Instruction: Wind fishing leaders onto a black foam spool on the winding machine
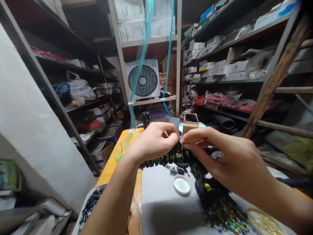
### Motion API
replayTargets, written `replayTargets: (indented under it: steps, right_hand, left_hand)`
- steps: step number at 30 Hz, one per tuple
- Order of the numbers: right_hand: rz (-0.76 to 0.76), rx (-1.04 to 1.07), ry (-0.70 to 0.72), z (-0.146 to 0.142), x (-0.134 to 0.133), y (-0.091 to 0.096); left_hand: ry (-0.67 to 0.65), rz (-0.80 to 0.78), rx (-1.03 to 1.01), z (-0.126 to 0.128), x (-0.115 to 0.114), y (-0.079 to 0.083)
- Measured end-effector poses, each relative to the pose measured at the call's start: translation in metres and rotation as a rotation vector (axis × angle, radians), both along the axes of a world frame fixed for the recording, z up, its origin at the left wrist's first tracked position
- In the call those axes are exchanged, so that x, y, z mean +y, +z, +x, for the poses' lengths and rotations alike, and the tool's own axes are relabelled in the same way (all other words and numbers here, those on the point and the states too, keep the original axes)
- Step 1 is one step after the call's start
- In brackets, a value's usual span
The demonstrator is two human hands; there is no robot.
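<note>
My left hand (156, 142) and my right hand (220, 151) meet above the table, fingertips pinched close together. What each pinches is too small and too covered to make out. Just below them runs a row of black pieces (161, 160) with small red, yellow and green bits along it. A round white lid (181, 185) lies on the white work surface (166, 209) beneath. Under my right forearm spreads a pile of small multicoloured pieces (223, 212), beside a dish (249, 215) of tiny gold-coloured parts.
A white tub (83, 205) of black pieces stands at lower left, by the yellow table edge (110, 166). Teal strands (141, 62) hang in front of a box fan (142, 80). A phone (191, 118) rests on a small box. Loaded shelves and a wooden ladder (274, 81) surround the table.
</note>
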State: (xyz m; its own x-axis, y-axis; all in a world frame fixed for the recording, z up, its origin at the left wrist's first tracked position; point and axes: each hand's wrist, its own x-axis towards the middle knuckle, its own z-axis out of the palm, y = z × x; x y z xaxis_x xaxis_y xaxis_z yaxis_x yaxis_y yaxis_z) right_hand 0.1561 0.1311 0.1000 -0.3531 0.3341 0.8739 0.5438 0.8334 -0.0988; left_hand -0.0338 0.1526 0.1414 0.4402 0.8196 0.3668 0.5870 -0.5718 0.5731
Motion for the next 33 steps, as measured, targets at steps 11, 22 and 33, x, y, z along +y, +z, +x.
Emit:
replayTargets:
  steps: [11,22,33]
  right_hand:
    - [0.02,-0.041,0.016,0.0002,-0.0023,0.0033]
    - [0.043,-0.055,-0.027,0.0026,-0.0039,0.0058]
    - [0.067,-0.12,-0.004,0.0056,-0.0009,0.0034]
  left_hand:
    - [-0.007,0.006,0.002,-0.0001,0.002,-0.0025]
    - [0.01,0.012,0.006,0.0,0.0008,-0.0007]
    - [0.001,0.019,-0.016,0.0,0.0021,-0.004]
